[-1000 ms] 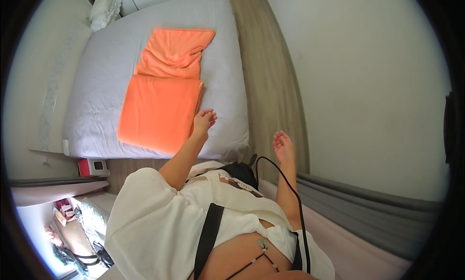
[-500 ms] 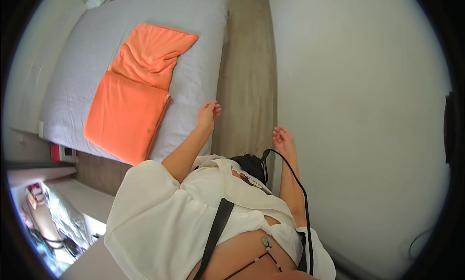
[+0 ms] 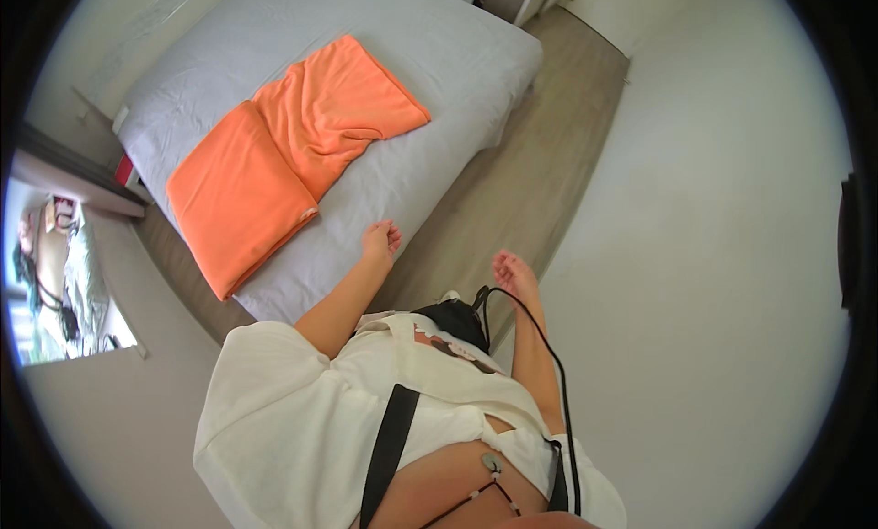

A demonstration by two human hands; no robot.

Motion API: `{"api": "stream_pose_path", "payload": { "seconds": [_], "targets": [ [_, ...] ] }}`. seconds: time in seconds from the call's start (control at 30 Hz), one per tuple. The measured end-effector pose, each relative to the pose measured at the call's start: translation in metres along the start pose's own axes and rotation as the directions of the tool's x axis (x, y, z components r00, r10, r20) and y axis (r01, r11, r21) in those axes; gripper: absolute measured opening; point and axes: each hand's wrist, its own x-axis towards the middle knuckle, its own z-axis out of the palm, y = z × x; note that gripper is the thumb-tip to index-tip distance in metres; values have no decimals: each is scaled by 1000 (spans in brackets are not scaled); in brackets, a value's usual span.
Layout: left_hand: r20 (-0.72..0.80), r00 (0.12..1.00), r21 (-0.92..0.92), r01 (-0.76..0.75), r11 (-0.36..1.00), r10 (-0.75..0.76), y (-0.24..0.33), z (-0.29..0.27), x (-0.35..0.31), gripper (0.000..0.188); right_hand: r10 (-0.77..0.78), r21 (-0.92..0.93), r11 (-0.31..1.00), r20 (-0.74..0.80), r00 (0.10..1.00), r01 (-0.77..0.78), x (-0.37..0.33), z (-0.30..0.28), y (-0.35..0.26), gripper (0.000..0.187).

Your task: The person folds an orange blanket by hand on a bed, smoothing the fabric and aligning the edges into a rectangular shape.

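An orange blanket (image 3: pixel 242 195) lies on the grey-sheeted bed (image 3: pixel 466 72). Its near half is folded flat into a neat block, while the far half is rumpled with creases. My left hand (image 3: pixel 382 240) hovers by the bed's right edge, a short way from the blanket's near right corner and not touching it. Its fingers are loosely bent, with nothing in them. My right hand (image 3: pixel 514 275) is held in the air beside the wall, palm partly showing and fingers loosely curled, also holding nothing.
A strip of wooden floor (image 3: pixel 521 172) runs between the bed and the pale wall (image 3: pixel 695 255) on my right. A window with a cluttered sill (image 3: pixel 78 282) is at the left. A black cable (image 3: pixel 558 369) hangs from a black pouch (image 3: pixel 453 326) at my front.
The view has turned, so the bed and blanket now slant to the right and more of the far floor shows. Both hands stay raised and hold nothing; the blanket lies as before.
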Motion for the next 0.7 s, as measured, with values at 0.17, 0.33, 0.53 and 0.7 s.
{"api": "stream_pose_path", "payload": {
  "seconds": [0.17,0.33,0.53,0.7],
  "targets": [
    [-123,988,-118,-108,987,93,5,62,20,9,92,-176,982,174,981,-61,99,21,-106,27],
    [-181,983,-266,-89,960,41,20,110,43,11,222,-346,934,355,908,-93,193,69,-169,28],
    [-273,962,-542,-140,828,-17,23,135,135,14,341,-449,887,472,813,-111,322,129,-209,28],
    [-286,955,-755,-179,630,-71,48,175,190,9,509,-562,797,430,746,-220,399,135,-236,36]
  ]
}}
